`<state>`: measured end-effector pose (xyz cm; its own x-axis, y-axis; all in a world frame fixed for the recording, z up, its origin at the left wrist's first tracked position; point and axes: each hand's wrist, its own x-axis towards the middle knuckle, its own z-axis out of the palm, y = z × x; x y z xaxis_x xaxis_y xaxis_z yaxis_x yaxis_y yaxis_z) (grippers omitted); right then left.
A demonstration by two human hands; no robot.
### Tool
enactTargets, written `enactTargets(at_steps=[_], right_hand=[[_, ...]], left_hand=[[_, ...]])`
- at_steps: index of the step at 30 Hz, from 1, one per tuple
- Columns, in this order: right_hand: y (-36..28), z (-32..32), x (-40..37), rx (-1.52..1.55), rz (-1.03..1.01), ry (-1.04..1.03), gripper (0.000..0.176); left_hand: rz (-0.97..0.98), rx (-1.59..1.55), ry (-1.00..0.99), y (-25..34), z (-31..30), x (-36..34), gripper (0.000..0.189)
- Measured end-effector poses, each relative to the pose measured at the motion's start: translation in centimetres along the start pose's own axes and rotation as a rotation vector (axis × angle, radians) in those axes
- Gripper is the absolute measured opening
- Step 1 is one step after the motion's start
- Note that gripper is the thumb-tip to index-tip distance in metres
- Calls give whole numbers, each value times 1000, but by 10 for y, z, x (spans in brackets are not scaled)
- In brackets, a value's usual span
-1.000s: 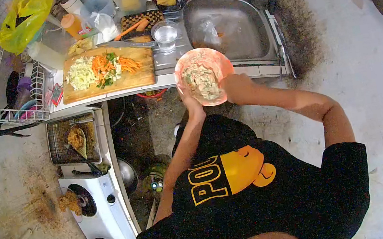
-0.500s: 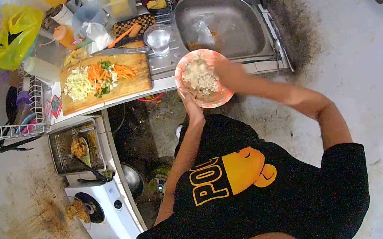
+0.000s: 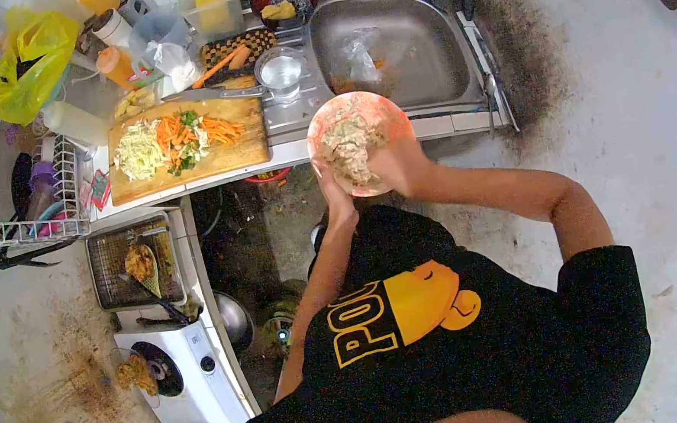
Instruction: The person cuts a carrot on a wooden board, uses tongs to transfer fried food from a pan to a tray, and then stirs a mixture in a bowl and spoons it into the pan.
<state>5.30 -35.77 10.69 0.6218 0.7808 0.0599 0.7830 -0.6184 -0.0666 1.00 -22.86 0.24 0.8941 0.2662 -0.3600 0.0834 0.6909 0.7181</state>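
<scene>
A pink-orange bowl is held at the sink's front edge, in front of my body. My left hand grips its left side from below, thumb up along the wall. Inside lies a pale, lumpy, dough-like mixture. My right hand reaches over the right rim into the bowl, its fingers at the mixture, partly hidden and blurred by motion; I cannot tell whether it holds a tool. Left of the bowl is a wooden cutting board with shredded cabbage, carrot strips and chopped greens.
A steel sink with a plastic bag lies behind the bowl. A cup of water and a knife are beside the board. To the left stand a dish rack, a fry basket and a white stove.
My right hand has moved down and left, deeper into the bowl, and the mixture has shifted and bunched up. My left hand keeps its hold while the bowl tilts slightly.
</scene>
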Motion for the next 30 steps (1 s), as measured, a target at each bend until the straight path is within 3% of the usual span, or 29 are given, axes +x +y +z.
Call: enactTargets(at_steps=[1, 4, 7, 8, 9, 11, 12, 16, 20, 23, 25, 26, 28, 29, 30], right_hand=[[9, -12, 1, -2, -5, -3, 11], [26, -54, 0, -222, 228, -447, 10], [18, -38, -4, -234, 159, -400, 9], [16, 3, -6, 17, 329, -204, 10], [12, 1, 2, 16, 325, -200, 10], [6, -16, 24, -194, -31, 320, 13], [9, -30, 32, -194, 44, -6, 12], [30, -62, 65, -303, -81, -140, 9], [59, -25, 53, -348, -159, -263, 9], [54, -20, 13, -198, -27, -243, 12], [38, -31, -4, -146, 163, -518, 12], [37, -23, -10, -147, 161, -520, 12], [44, 11, -23, 232, 58, -360, 7], [64, 29, -20, 236, 63, -360, 7], [97, 48, -12, 728, 273, -625, 6]], left_hand=[[2, -5, 3, -3, 0, 1, 76], [33, 0, 16, -1, 0, 3, 77], [48, -19, -2, -1, 0, 0, 72], [-7, -4, -25, -7, -8, 5, 71], [-57, 10, -47, -10, -12, 9, 69], [-3, 46, -52, -7, -9, 12, 71], [35, 89, -62, -6, -10, 9, 72], [19, 165, 19, 8, 8, 1, 64], [-8, 8, -40, 2, -2, 7, 68], [52, -98, -45, -3, -2, 7, 69], [0, -120, -51, 4, 7, 0, 67], [-22, -135, -67, 1, 9, 1, 67], [-12, -99, -46, -6, 13, 2, 67], [-8, -60, -28, -10, 13, 0, 66], [-4, -11, -36, -11, 12, 1, 68]])
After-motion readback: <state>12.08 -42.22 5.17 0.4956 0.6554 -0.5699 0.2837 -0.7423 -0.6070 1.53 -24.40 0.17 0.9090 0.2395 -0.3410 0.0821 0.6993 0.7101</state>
